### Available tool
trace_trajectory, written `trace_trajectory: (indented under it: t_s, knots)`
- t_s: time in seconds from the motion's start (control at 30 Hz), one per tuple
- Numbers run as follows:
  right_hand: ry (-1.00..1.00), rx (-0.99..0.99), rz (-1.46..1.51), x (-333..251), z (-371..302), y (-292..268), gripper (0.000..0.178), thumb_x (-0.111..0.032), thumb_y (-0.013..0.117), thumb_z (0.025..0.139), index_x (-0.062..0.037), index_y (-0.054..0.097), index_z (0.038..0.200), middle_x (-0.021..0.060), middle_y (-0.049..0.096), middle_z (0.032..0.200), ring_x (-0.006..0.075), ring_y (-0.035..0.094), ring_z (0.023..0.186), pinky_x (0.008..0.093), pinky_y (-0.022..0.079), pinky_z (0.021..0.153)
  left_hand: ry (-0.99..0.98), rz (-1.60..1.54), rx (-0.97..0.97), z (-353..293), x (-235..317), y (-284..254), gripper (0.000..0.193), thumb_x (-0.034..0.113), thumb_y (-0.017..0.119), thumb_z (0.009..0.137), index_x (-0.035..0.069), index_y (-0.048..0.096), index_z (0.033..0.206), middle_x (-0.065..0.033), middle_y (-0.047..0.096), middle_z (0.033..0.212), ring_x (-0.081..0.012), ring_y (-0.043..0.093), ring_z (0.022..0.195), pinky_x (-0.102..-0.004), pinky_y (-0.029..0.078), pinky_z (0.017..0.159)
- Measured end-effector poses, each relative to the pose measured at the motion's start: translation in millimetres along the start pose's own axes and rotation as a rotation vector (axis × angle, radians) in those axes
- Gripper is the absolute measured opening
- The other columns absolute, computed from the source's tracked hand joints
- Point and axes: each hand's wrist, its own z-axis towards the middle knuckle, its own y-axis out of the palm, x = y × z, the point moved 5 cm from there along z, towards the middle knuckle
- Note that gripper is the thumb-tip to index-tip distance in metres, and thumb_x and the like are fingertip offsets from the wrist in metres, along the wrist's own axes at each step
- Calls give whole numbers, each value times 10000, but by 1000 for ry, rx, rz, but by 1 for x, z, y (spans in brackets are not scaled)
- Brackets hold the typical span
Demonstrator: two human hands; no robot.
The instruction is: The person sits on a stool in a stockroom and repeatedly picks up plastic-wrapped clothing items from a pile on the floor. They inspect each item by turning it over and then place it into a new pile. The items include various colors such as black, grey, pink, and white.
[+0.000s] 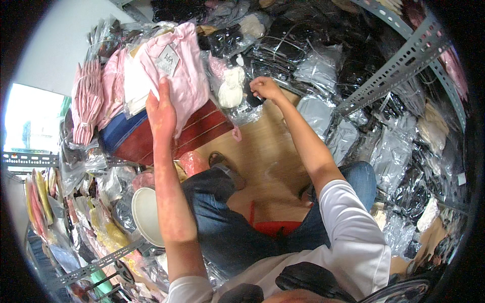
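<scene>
A pale pink folded garment with a printed white tag lies spread over a pile at the upper left. My left hand grips its near edge, thumb on top and the other fingers hidden. A white folded piece in clear plastic lies beside it. Over to the right, my right hand is raised with its fingers curled together; whether anything is pinched in them is too small to tell. Close to it lie a white bundle in clear wrap and a small black item.
Bundled pink garments stand left of the pile, above a dark red and blue surface. Grey bagged packs fill the right side below a perforated metal rail. A white round tub stands by my left forearm. I sit on a red stool.
</scene>
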Motion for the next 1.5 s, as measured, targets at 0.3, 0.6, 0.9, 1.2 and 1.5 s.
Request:
trace_trajectory:
  t_s: [0.3, 0.6, 0.9, 1.2, 1.5]
  knots:
    - [-311, 122, -416, 26, 78, 75, 290, -268, 625, 902, -70, 691, 1103, 163, 713, 972, 301, 692, 853, 408, 540, 777, 9, -34, -3, -14, -17, -33, 505, 369, 497, 1024, -98, 613, 1176, -116, 675, 999, -165, 551, 924, -334, 440, 864]
    - [-339, 40, -880, -10, 189, 124, 570, -200, 561, 885, -253, 467, 1445, 281, 582, 1253, 442, 539, 1195, 487, 443, 1014, -12, -48, 2, -18, -36, -36, 433, 316, 530, 1018, -76, 624, 1177, -81, 663, 1053, -127, 544, 966, -290, 435, 883]
    - [-188, 205, -882, -1, 179, 108, 334, -240, 609, 855, -193, 691, 1175, 138, 696, 1127, 374, 657, 1037, 466, 518, 926, -47, -63, -28, -20, -44, -40, 452, 330, 544, 1012, -73, 617, 1202, -85, 660, 1082, -148, 548, 994, -287, 422, 912]
    - [-423, 486, -345, -26, 159, 61, 163, -178, 737, 784, -106, 776, 924, 80, 751, 835, 168, 712, 776, 311, 557, 750, -9, -122, -21, -18, -40, -36, 442, 318, 527, 1019, -73, 608, 1208, -120, 665, 1074, -169, 568, 985, -302, 433, 898]
    - [-437, 151, 204, -175, 61, -12, 152, -69, 715, 828, -25, 748, 969, 51, 736, 928, 111, 657, 804, 249, 517, 739, -94, -128, 121, -11, -43, -21, 596, 417, 514, 986, -116, 566, 1247, -267, 632, 1179, -305, 587, 1107, -387, 411, 986]
